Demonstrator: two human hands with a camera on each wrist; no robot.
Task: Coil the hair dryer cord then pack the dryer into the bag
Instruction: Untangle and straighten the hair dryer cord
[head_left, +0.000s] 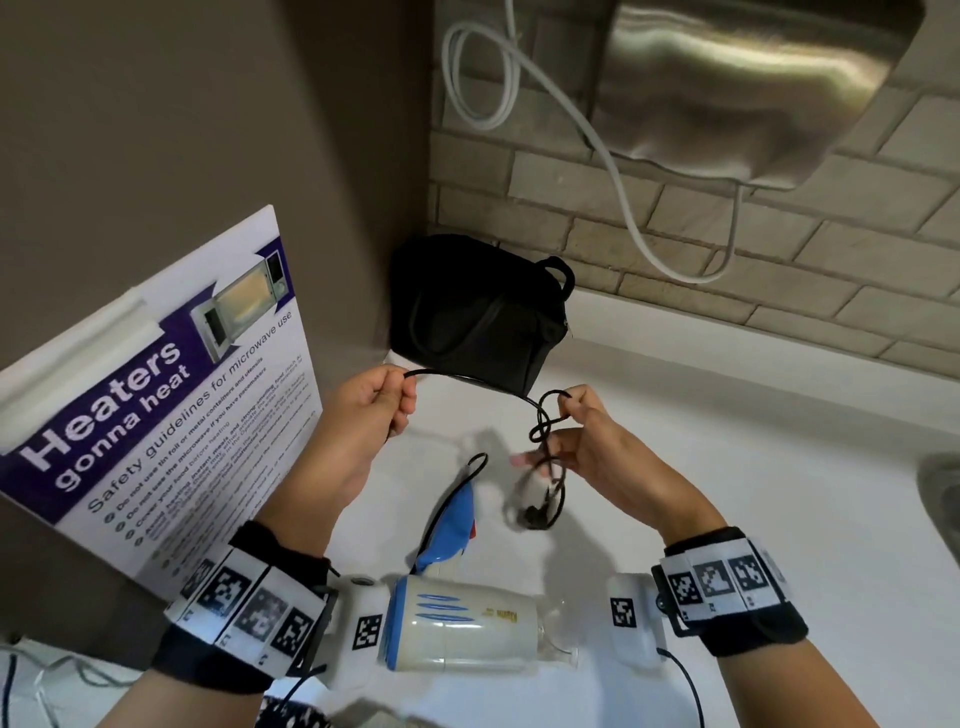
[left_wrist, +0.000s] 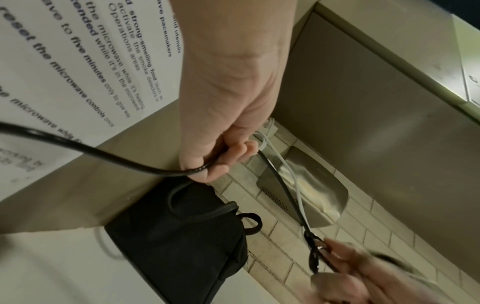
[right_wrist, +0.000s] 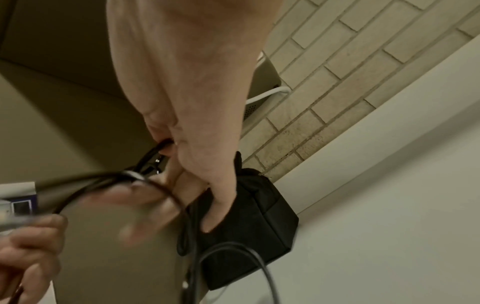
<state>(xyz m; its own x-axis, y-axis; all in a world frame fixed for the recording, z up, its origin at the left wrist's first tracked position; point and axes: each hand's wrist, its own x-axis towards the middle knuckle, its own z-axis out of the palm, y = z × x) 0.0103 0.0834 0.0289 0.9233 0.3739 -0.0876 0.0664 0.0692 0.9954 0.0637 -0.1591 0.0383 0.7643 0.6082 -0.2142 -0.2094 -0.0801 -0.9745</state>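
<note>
A cream and blue hair dryer (head_left: 462, 631) lies on the white counter (head_left: 727, 493) close to me, handle (head_left: 454, 525) pointing away. Its black cord (head_left: 467, 378) runs up to my left hand (head_left: 374, 410), which pinches it, then stretches across to my right hand (head_left: 576, 441). The right hand holds several small loops of cord (head_left: 543, 431), with the plug (head_left: 535, 517) dangling below. In the left wrist view the cord (left_wrist: 116, 158) passes through my curled fingers (left_wrist: 221, 162). A black bag (head_left: 478, 312) sits zipped in the back corner, behind both hands.
A microwave safety poster (head_left: 156, 395) leans at the left. A steel wall unit (head_left: 753, 88) with a white cable (head_left: 623, 197) hangs above the brick backsplash. A sink edge (head_left: 940, 493) shows at the far right.
</note>
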